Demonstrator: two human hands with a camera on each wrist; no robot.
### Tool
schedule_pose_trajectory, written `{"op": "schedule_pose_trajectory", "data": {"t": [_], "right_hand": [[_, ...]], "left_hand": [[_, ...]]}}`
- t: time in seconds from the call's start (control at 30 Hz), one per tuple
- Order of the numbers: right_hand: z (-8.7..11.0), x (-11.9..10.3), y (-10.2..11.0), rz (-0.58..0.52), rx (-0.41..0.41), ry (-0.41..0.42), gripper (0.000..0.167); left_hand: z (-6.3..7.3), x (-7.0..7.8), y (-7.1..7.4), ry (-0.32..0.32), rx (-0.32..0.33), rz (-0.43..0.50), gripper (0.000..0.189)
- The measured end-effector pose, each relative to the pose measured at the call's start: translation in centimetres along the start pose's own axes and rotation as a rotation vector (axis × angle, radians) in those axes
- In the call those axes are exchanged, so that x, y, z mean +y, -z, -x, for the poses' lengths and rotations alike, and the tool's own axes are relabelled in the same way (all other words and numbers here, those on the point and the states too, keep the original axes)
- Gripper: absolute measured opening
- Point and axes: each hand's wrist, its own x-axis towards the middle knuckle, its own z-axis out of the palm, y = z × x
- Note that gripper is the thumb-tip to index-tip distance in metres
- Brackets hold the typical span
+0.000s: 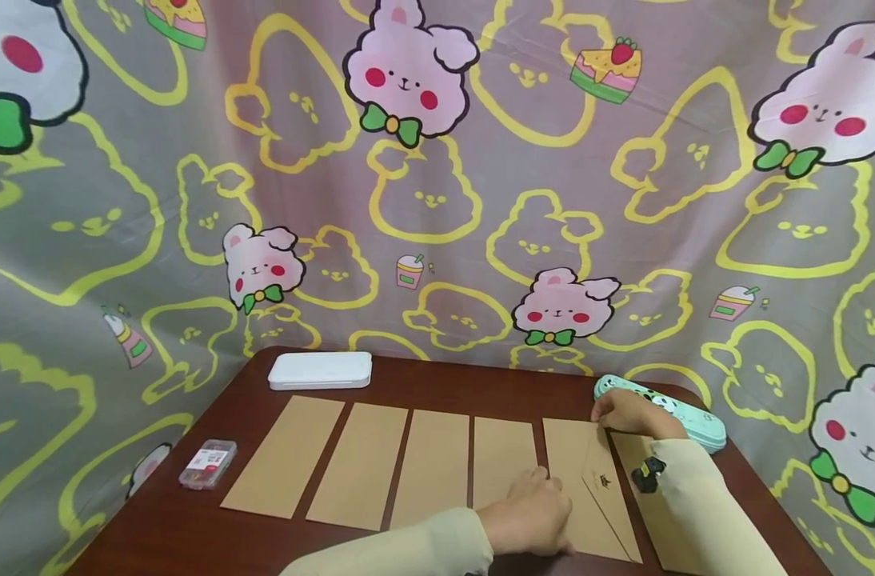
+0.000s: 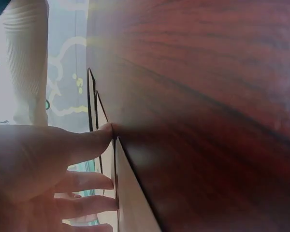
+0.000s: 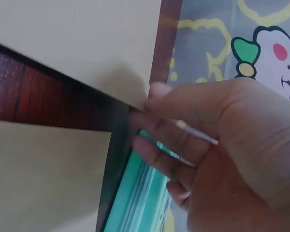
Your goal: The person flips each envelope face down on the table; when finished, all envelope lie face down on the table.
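A brown paper envelope (image 1: 583,486) lies on the table with its triangular flap and small dark crown mark facing up. My right hand (image 1: 628,412) pinches its far right corner between thumb and fingertips; in the right wrist view that corner of the envelope (image 3: 121,72) sits at the fingertips. My left hand (image 1: 529,512) is at the envelope's near left side. In the left wrist view its fairly straight fingers (image 2: 89,205) touch the paper, and the thumb lies at the near edge. Another brown envelope (image 1: 642,496) lies to the right, partly under the right forearm.
Several plain brown envelopes (image 1: 361,456) lie in a row to the left. A white case (image 1: 320,371) stands at the back left, and a small clear plastic box (image 1: 209,464) at the left. A mint-green pencil case (image 1: 697,420) lies at the back right of the dark table (image 1: 437,376).
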Motion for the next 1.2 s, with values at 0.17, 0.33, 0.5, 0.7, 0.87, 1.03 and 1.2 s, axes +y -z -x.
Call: {"op": "schedule_pose_trajectory", "data": {"t": [0.17,0.33,0.5,0.7,0.87,1.03,1.2], "right_hand": [[0.1,1.3,0.0,-0.124,0.009,0.128,0.021],[0.4,2.6,0.1,-0.175,0.023,0.196,0.019],[1.2,3.0,0.7,-0.164,0.011,0.198,0.018],[1.6,2.6,1.2,-0.191,0.016,0.161,0.020],[1.3,2.0,1.7,-0.277,-0.021,0.137,0.031],[1.1,1.5,2.2,-0.355,-0.058,0.188,0.034],[0.6,1.2,2.3,-0.370,-0.050,0.192,0.036]], "left_hand": [[0.1,-0.6,-0.2,-0.030,0.036,0.058,0.044],[0.3,-0.9,0.1,-0.034,0.037,0.075,0.043],[0.7,-0.6,0.2,-0.004,0.015,0.102,0.042],[0.9,-0.5,-0.2,0.012,0.031,0.093,0.047],[0.6,-0.6,-0.2,-0.007,0.025,0.120,0.042],[0.4,-0.7,-0.3,-0.049,0.037,0.149,0.041],[0.4,-0.5,-0.3,-0.051,0.057,0.158,0.039]]}}
